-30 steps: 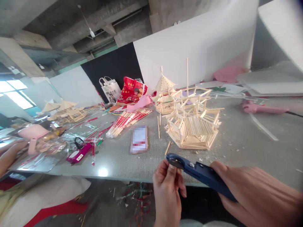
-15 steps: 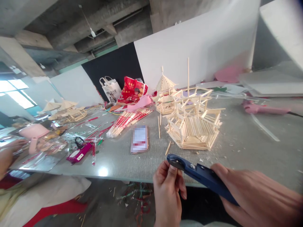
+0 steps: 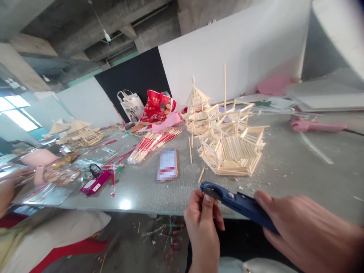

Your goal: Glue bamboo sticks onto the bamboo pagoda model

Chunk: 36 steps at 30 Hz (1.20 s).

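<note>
My right hand (image 3: 301, 218) is wrapped round the handle of blue hand shears (image 3: 244, 206), whose rounded head points left. At that head, my left hand (image 3: 203, 223) is closed in a pinch, its thumb against the dark blade area. Whatever lies between the left fingers is hidden by them and the tool. Just beyond both hands stands a many-sided model of thin wooden sticks (image 3: 233, 151), with one tall stick rising from it. Short loose sticks (image 3: 201, 174) lie to its left, beside a phone (image 3: 167, 165).
A stick pagoda with a pointed roof (image 3: 196, 99) stands behind the model. Bundled sticks (image 3: 150, 146), a purple power strip (image 3: 96, 183) and plastic wrappers spread leftward. A pink glue gun (image 3: 318, 126) lies at right. Another person's arm (image 3: 7, 189) reaches in from the left.
The view has shifted slightly, so the table things sit a little higher and further left. Both hands keep the same hold, with the shears' head still at the left fingertips.
</note>
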Tool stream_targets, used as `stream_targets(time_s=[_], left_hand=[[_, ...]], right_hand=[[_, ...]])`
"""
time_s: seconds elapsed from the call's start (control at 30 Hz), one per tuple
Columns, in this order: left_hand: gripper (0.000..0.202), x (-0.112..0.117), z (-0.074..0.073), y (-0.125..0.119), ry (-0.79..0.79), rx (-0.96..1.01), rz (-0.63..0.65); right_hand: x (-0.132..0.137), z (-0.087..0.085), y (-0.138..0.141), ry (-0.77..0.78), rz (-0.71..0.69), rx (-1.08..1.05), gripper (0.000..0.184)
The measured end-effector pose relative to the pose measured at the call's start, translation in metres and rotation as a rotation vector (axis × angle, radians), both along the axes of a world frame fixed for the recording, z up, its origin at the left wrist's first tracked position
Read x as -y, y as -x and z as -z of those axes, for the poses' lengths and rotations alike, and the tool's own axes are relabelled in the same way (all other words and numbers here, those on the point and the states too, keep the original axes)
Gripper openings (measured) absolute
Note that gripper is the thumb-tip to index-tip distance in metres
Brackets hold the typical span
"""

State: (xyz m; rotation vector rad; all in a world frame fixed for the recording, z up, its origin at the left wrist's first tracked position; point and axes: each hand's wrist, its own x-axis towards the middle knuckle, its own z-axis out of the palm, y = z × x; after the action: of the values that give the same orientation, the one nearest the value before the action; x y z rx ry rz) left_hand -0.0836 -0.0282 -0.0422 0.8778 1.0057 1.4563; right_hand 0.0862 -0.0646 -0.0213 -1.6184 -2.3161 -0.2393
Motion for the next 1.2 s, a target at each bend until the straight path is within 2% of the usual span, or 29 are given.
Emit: stream_targets(time_s=[0.3,0.43,0.6,0.77,1.0,1.2], left_hand=[[0.026,0.001,-0.005,-0.001,-0.015,-0.051,-0.003],[0.026,-0.001,-0.007,-0.001,-0.010,0.040,0.037],[0.028,-0.002,-0.009,0.002,0.063,0.225,0.171],[0.025,-0.001,-0.009,0.004,0.092,0.293,0.201],[0.023,-0.002,-0.006,0.004,0.081,0.320,0.202],[0.021,-0.001,-0.008,0.001,0.086,0.338,0.208]], right_hand=[[-0.008,-0.018,-0.004,-0.032,-0.062,0.097,0.011],[-0.011,-0.021,-0.006,0.012,-0.047,0.055,0.009],[-0.008,-0.017,-0.010,-0.039,-0.094,-0.002,0.023],[-0.001,-0.005,-0.012,-0.100,-0.083,0.084,0.035],[-0.002,-0.008,-0.002,-0.126,-0.077,0.021,0.026],[-0.003,-0.007,-0.004,-0.060,-0.045,0.024,0.015]])
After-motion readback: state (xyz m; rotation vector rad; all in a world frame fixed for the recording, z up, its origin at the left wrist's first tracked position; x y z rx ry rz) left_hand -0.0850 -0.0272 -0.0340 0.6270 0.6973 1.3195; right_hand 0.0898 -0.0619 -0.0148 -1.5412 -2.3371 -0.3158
